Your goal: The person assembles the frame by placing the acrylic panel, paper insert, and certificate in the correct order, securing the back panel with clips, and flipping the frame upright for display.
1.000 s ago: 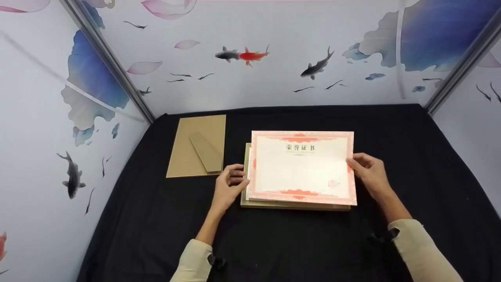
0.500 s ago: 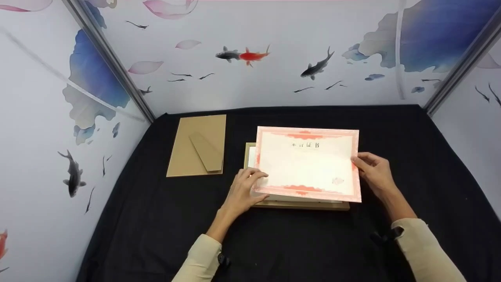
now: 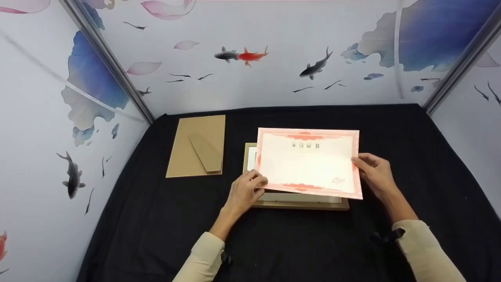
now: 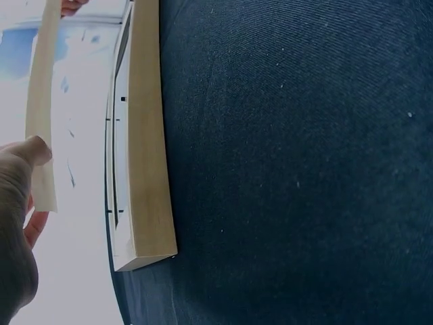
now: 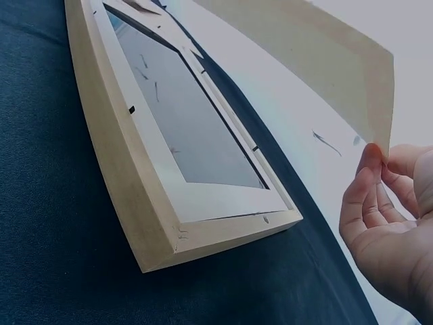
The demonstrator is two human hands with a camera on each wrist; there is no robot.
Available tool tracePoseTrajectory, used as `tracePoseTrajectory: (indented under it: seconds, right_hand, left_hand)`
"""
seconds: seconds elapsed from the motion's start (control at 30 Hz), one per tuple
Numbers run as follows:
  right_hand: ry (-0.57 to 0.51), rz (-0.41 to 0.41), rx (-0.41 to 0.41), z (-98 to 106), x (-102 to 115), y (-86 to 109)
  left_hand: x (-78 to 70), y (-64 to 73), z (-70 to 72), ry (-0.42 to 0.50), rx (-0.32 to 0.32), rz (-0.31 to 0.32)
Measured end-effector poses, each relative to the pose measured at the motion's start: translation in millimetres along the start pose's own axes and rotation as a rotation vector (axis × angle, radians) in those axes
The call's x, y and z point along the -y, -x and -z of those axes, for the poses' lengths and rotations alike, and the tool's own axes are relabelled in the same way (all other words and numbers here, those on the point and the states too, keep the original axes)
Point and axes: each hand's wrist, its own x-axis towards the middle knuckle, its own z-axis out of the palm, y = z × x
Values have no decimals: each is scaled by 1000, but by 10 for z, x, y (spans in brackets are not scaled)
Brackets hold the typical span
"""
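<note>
Both hands hold a pink-bordered certificate [image 3: 305,164] above a picture frame [image 3: 305,205]. My left hand [image 3: 244,192] pinches its lower left corner; in the left wrist view the thumb lies on the sheet [image 4: 42,101]. At the right edge, my right hand [image 3: 373,170] pinches the paper between thumb and fingers. The frame lies face down on the cloth, with a white mat [image 5: 210,203] and glass [image 5: 183,115] showing inside its wooden rim [image 5: 122,183]. In the head view the certificate covers most of the frame.
A tan backing board [image 3: 195,145] with a stand leg [image 3: 205,152] lies at the back left. Black cloth [image 3: 156,227] covers the table. Printed white panels [image 3: 274,90] with fish enclose the back and sides.
The certificate has risen and shifted right, baring more of the frame's left and lower sides. My left hand has moved right from the frame's left edge and now grips the sheet's corner.
</note>
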Motion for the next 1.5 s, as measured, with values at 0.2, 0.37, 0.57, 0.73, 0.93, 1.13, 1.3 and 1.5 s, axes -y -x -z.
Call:
tracePoseTrajectory:
  seconds: [0.2,0.37,0.57,0.73,0.93,1.13,1.3,1.5]
  right_hand:
    - [6,16,7,13,0,22]
    - [-30,36,7,-9,13,24]
    - [-24,75,29,-40,79,44]
    - [-58,111,24,-80,202,71]
    - [-233,167,4,-117,330,66]
    - [-303,193,54,55,235,112]
    - [-256,126,123,201,9,201]
    - [-127,9,91,210,-211,288]
  left_hand:
    - [-2,-19,21,-27,-40,-25]
    - [2,-24,40,-58,-62,-51]
    - [-12,-48,78,-122,-103,-102]
    - [-11,-82,79,-178,-172,-152]
    - [5,-119,114,-163,-238,-145]
    - [-6,-208,207,21,-349,6]
    - [-57,-278,209,329,-462,210]
    - [-149,-305,155,530,-524,461]
